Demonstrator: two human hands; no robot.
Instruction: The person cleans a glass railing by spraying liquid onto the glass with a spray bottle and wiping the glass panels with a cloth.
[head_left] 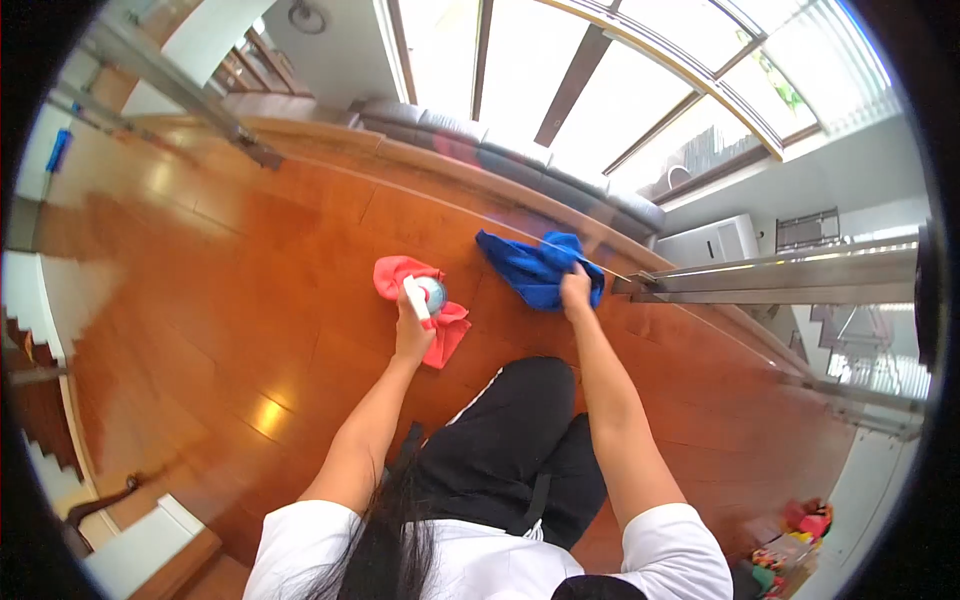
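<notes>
My left hand is closed around a spray bottle with a white trigger head, seen from above. A coral-red cloth shows on both sides of the bottle; whether it hangs from the same hand or lies on the floor I cannot tell. My right hand grips a bunched blue cloth beside the lower edge of a glass panel. Part of the blue cloth spreads out to the left of my fingers. Below both hands is a brown wooden floor.
A metal post stands close to my right hand, and another post rises at the upper left. Beyond the glass, a grey sofa runs under large windows. Colourful items lie at the lower right.
</notes>
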